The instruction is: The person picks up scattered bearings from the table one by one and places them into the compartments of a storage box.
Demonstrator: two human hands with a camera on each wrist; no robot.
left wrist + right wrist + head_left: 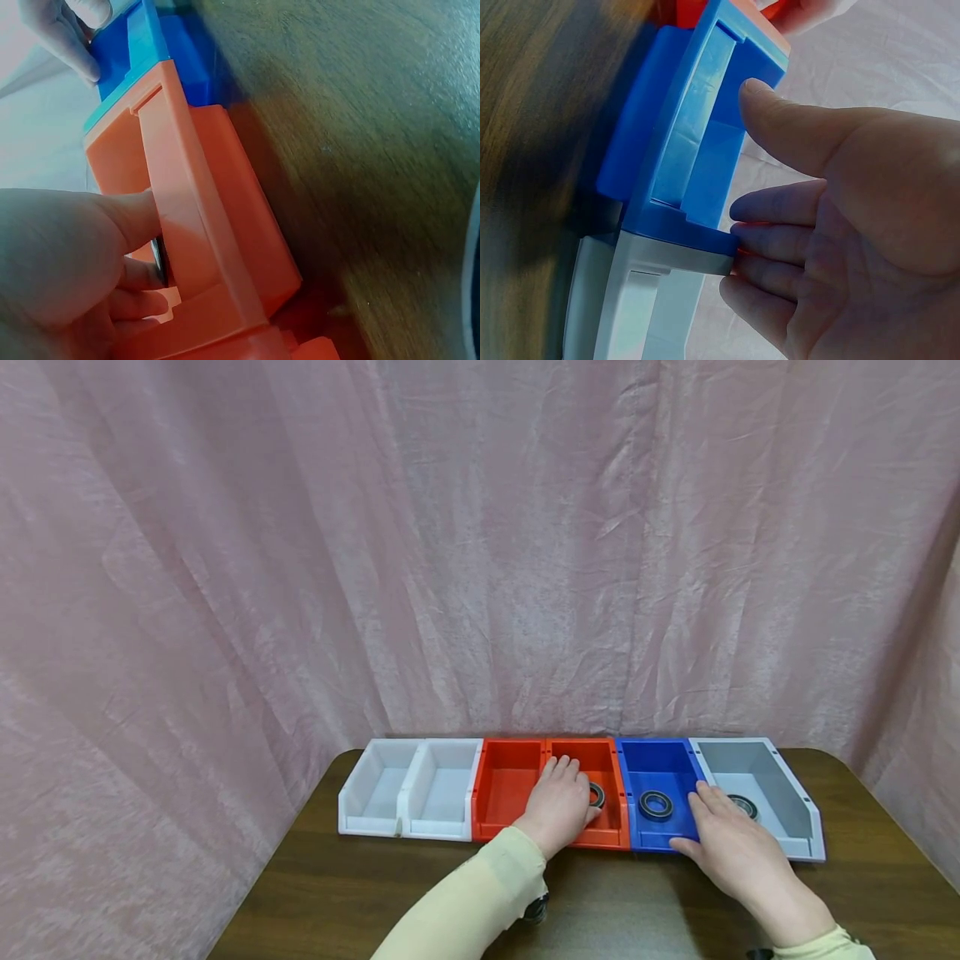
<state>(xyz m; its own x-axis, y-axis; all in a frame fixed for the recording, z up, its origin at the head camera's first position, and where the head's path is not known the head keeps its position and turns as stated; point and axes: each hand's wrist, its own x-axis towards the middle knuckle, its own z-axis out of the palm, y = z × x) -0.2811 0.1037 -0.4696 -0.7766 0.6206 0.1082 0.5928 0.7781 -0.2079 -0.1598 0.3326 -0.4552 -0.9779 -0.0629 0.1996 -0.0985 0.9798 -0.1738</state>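
Observation:
My left hand (557, 806) reaches into the right one of two red bins (607, 837). Its thumb and fingers grip a dark-rimmed ring bearing (597, 795), whose thin edge also shows between them in the left wrist view. My right hand (738, 847) is over the wall between the blue bin (660, 764) and the grey bin (780, 785), fingers extended, thumb apart and nothing held. In the blue bin lies another bearing (656, 805). A third bearing (743, 806) rests in the grey bin, partly hidden by the right hand.
To the left stand the other red bin (510, 777) and two joined white bins (408, 827). All the bins form one row at the back of the brown wooden table (337, 893). A pink curtain (525, 568) hangs right behind them.

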